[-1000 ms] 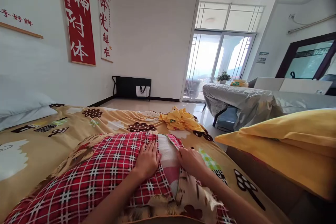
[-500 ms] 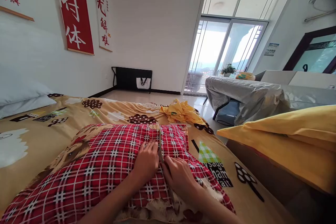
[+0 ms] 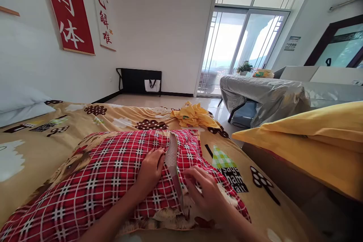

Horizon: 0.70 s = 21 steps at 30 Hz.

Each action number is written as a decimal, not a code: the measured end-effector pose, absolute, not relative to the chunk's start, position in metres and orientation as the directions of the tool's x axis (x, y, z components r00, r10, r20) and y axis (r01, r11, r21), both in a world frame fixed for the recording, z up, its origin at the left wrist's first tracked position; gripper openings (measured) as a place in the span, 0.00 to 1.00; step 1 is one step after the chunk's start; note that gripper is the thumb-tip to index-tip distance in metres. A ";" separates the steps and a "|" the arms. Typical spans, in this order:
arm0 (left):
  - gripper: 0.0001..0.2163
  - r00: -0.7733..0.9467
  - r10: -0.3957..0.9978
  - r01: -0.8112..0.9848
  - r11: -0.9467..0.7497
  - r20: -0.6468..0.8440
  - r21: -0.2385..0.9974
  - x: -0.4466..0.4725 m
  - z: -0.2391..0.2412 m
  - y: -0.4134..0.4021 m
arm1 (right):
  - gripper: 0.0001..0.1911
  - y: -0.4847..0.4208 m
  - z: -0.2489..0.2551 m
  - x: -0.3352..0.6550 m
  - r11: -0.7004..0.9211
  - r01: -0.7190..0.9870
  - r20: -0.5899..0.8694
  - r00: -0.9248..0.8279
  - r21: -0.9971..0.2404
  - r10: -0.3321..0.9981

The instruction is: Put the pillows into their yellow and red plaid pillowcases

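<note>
A pillow in a red plaid pillowcase (image 3: 107,174) lies on the bed in front of me, its open slit (image 3: 172,159) showing a strip of pale inner pillow. My left hand (image 3: 150,170) rests on the plaid cloth just left of the slit, fingers curled and pressing the edge. My right hand (image 3: 205,193) lies on the right flap, fingers bent and pinching the cloth beside the slit. Both forearms reach in from the bottom edge.
The bed wears a tan cartoon-print sheet (image 3: 56,136). A crumpled yellow cloth (image 3: 194,115) lies at the far end. A yellow pillow (image 3: 314,140) sits at right, white pillows (image 3: 19,106) at left. A grey covered table (image 3: 266,96) stands by the glass door.
The slit, wide open a second ago, was pulled nearly together, then parted slightly again. My right hand moved toward me along the flap. The camera tilted down and left.
</note>
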<state>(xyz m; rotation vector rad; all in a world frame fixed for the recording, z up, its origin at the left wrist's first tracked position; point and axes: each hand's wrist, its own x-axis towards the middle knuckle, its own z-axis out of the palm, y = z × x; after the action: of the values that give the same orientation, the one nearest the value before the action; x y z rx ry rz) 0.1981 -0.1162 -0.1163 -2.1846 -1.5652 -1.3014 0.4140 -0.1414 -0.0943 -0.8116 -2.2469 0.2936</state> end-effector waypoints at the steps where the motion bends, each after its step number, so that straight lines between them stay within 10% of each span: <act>1: 0.13 0.118 0.642 0.830 -0.483 0.757 0.281 0.200 -0.115 -0.120 | 0.09 -0.149 -0.095 0.418 0.833 0.437 0.572 -0.607 -0.338 0.551; 7: 0.08 0.621 0.422 0.593 -0.804 0.660 -0.043 0.218 -0.111 -0.159 | 0.12 -0.169 -0.122 0.436 0.873 0.485 0.507 -0.765 0.047 0.398; 12: 0.06 0.671 0.528 0.669 -0.734 0.521 -0.118 0.219 -0.124 -0.172 | 0.11 -0.165 -0.140 0.433 0.811 0.585 0.528 -0.691 0.008 0.493; 21: 0.13 0.632 0.309 0.611 -0.762 0.711 -0.212 0.212 -0.131 -0.184 | 0.10 -0.166 -0.142 0.430 0.808 0.585 0.510 -0.677 -0.063 0.530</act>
<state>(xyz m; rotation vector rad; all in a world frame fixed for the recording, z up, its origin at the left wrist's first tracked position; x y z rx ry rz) 0.2123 -0.1840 -0.1309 -2.4173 -0.7260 -0.9360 0.4299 -0.1662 -0.1422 -0.8255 -2.4747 -0.1426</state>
